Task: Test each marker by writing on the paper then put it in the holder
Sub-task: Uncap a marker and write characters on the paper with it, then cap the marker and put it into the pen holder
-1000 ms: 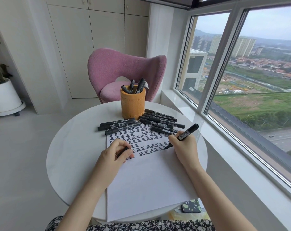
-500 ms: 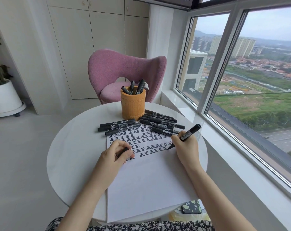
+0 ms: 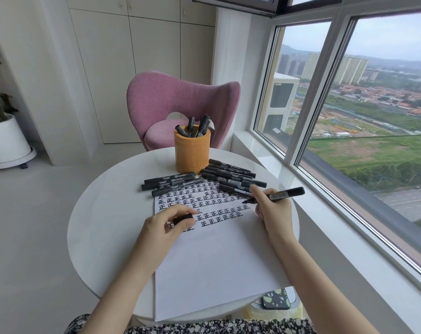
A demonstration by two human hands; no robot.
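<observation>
Marker [image 3: 284,194] crosswise, tip pointing left

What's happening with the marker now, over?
Right hand grips uncapped marker, tip at paper. Left hand pinches cap. Loose markers lie beside holder.

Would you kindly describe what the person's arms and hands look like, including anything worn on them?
Both forearms are bare up to the frame's edge: no sleeves, watch or bracelet show. The left hand and right hand carry no gloves, and no rings are visible. The only clothing in view is a black garment with a small white floral print at the bottom.
</observation>
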